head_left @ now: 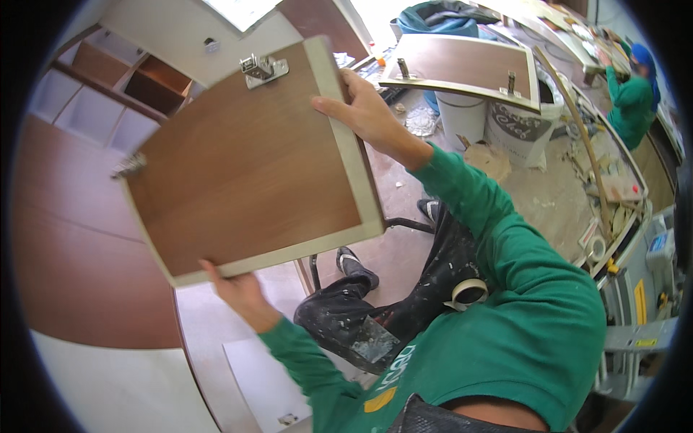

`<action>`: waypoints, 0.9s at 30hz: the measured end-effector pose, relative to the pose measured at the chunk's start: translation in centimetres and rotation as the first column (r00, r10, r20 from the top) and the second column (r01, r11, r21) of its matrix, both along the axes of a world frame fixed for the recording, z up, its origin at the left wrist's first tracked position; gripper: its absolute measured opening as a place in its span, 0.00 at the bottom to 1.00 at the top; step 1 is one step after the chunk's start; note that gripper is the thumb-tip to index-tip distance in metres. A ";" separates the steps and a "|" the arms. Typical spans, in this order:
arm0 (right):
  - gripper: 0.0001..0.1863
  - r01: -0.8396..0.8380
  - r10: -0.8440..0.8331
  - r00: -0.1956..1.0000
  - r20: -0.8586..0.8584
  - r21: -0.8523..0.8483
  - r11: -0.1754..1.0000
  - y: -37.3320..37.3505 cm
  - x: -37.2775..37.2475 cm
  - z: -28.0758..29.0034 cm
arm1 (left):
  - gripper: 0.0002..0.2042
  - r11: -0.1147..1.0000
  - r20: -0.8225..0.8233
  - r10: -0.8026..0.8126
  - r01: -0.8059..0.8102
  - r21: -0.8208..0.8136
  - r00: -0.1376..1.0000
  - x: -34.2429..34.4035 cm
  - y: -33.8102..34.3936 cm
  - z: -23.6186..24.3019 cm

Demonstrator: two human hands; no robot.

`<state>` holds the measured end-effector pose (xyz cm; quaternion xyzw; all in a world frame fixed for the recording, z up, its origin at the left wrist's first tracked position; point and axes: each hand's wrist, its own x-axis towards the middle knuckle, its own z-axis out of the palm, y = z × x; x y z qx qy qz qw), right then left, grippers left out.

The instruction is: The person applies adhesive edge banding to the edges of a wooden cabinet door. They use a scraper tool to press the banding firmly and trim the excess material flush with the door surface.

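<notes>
Holding the brown door (245, 169) up in mid-air, grip clamped on it — left hand (244, 294) at the lower edge, right hand (375, 119) at the right. Its hinges (267, 72) look already fitted; it appears unmounted — another hinged door (462, 59) lies over white buckets (462, 119).

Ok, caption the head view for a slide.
Left hand and right hand hold up a brown door with metal hinges; a similar door lies over white buckets.

Bright; top glare; panel (245, 166) slightly blurred; fisheye-bent edges.
</notes>
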<state>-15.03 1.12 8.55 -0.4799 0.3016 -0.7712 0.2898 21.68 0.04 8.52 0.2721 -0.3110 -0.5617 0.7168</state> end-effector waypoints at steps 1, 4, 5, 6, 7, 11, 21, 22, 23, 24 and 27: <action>0.38 -0.026 0.028 1.000 0.014 -0.138 0.990 1.3 0.5 0.6 | 0.24 0.998 0.102 0.058 -0.055 -0.026 0.993 0.1 -0.8 2.6; 0.62 -0.777 0.830 0.455 0.322 -0.312 0.547 5.5 -1.0 1.3 | 0.25 0.999 0.053 -0.007 0.009 -0.041 0.999 3.5 -4.9 9.0; 0.67 -0.813 0.850 0.501 0.163 -0.249 0.526 5.3 -2.4 2.2 | 0.24 0.997 0.064 -0.063 0.066 -0.040 0.996 2.8 -5.0 13.2; 0.72 -0.837 0.849 0.528 0.001 -0.168 0.520 4.3 -3.3 2.8 | 0.25 0.987 0.096 -0.153 0.156 -0.031 0.984 3.8 -6.1 15.5; 0.77 -0.849 0.835 0.529 -0.155 -0.085 0.522 3.2 -3.3 3.2 | 0.25 0.970 0.128 -0.240 0.243 -0.010 0.962 4.9 -6.9 17.2; 0.66 -0.707 0.699 0.686 -0.199 0.042 0.706 1.6 1.8 4.3 | 0.22 0.943 0.450 -0.265 0.326 -0.063 0.853 1.7 -6.1 22.0; 0.26 -0.790 0.650 0.534 0.541 0.046 0.611 9.1 16.1 -5.9 | 0.41 0.879 0.987 0.110 0.475 -0.043 -0.114 -13.0 -16.6 18.0; 0.25 -0.798 0.654 0.506 0.562 0.016 0.603 9.6 17.2 -6.2 | 0.43 0.885 0.969 0.137 0.464 -0.028 -0.204 -14.1 -17.9 16.2; 0.24 -0.802 0.661 0.479 0.577 -0.018 0.597 9.8 17.9 -6.2 | 0.44 0.873 0.962 0.151 0.487 -0.021 -0.230 -15.1 -18.7 14.6; 0.22 -0.803 0.666 0.456 0.591 -0.049 0.594 9.9 18.6 -6.3 | 0.45 0.861 0.953 0.163 0.508 -0.011 -0.257 -15.7 -19.3 12.8; 0.21 -0.781 0.632 0.432 0.644 -0.084 0.619 9.0 19.0 -8.1 | 0.47 0.841 0.928 0.115 0.531 0.099 -0.355 -18.6 -19.4 8.7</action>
